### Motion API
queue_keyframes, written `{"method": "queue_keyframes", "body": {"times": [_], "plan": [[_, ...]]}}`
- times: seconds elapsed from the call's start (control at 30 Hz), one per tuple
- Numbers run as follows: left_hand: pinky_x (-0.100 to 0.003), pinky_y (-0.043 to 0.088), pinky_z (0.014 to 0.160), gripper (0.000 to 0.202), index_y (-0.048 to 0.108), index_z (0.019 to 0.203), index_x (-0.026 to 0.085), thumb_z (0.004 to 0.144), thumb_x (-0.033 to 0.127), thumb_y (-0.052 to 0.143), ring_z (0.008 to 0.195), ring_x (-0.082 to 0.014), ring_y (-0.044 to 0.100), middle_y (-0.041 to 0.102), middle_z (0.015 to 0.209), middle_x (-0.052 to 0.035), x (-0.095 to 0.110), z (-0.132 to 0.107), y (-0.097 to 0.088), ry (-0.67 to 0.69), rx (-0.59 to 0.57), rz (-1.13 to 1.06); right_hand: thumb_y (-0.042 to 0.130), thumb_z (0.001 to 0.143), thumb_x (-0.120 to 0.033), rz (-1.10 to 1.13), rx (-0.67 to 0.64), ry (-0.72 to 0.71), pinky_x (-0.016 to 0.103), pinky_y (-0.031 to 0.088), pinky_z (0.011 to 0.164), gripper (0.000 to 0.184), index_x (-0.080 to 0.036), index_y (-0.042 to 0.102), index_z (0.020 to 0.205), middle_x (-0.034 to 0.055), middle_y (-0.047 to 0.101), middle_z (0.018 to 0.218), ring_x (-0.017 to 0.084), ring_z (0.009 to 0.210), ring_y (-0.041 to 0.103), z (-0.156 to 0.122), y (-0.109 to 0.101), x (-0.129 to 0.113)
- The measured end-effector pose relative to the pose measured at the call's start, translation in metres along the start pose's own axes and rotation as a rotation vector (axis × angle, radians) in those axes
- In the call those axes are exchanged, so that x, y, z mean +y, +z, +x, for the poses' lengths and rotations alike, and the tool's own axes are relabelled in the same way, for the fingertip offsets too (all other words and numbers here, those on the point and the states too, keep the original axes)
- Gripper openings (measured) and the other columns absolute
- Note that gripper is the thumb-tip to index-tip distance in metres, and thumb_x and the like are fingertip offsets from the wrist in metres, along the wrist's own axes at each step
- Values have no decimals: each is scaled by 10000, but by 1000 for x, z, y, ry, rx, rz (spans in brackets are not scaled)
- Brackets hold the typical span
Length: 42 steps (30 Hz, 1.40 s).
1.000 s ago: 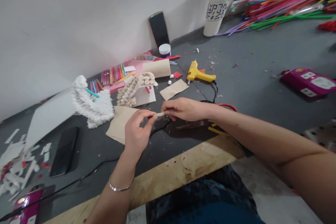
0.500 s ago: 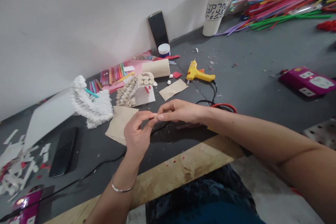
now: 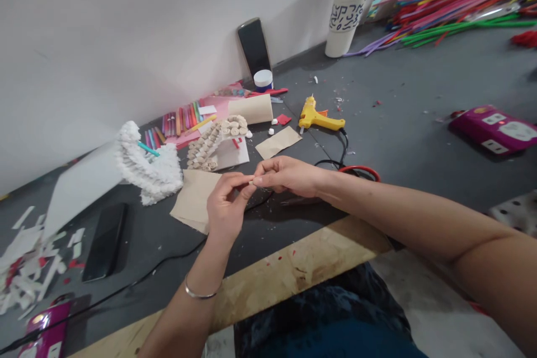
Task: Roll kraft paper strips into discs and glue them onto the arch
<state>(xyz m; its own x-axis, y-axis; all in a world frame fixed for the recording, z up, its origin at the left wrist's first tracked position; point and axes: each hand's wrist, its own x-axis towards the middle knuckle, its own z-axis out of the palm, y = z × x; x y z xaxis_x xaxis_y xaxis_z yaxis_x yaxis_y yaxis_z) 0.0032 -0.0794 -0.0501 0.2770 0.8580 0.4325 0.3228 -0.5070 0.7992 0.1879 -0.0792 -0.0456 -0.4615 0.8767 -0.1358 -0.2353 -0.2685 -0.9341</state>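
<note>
**Fingertips [image 3: 240,184] pinched shut on a small cream paper piece [image 3: 250,181]**

Risk, as judged: the small cream paper piece is slight enough to slip or spring loose if either pinch slackens. It could then drop out of sight among the litter near the yellow glue gun [image 3: 319,118]. The black cord [image 3: 343,148] trailing from the glue gun lies close beside the right wrist and could snag.

Grasp: left hand [image 3: 226,210] and right hand [image 3: 287,174] meet tip to tip, thumbs and forefingers closed almost fully on the piece. Only a sliver of it shows.

Position: held in the air, left of the glue gun and nearer the person, just past a tan paper sheet [image 3: 191,198].
</note>
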Motion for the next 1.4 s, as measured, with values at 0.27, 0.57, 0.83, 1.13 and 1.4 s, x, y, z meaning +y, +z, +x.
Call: {"method": "queue_keyframes", "body": {"times": [0.27,0.57,0.83,1.13,1.4], "plan": [[-297,504,799,144,695,964,195,905,279,595,872,-174,644,708,907,-57,12,-1,-11,267,-148,437,776,676,-450,-368,106,11,224,238,492,345,-164,596,742,-57,501,604,72,554,380,-3,-2,-5],[-275,494,728,68,727,875,234,823,273,707,793,-139,611,645,836,-13,14,-1,-8,171,54,230,703,800,-446,106,-253,82,229,146,451,348,-147,603,946,-113,318,530,57,462,201,-6,-3,-6],[-284,516,744,140,698,946,210,854,311,665,832,-154,624,676,923,-43,9,0,-4,111,-63,172,745,729,-477,-55,-26,-22,229,172,463,364,-167,556,752,-98,382,526,59,484,267,-4,2,-5],[-270,507,780,113,701,910,191,890,268,620,847,-158,647,705,872,-48,15,-1,-10,240,-69,379,658,813,-468,-233,-33,-16,237,233,512,322,-156,579,827,-70,417,605,77,547,340,-5,2,-1],[-278,498,755,56,730,864,235,823,266,706,833,-146,620,672,855,-15,13,0,-9,97,67,97,594,890,-389,39,-241,-10,241,193,493,279,-145,551,1018,-91,343,601,76,513,265,-9,1,-7]]}}
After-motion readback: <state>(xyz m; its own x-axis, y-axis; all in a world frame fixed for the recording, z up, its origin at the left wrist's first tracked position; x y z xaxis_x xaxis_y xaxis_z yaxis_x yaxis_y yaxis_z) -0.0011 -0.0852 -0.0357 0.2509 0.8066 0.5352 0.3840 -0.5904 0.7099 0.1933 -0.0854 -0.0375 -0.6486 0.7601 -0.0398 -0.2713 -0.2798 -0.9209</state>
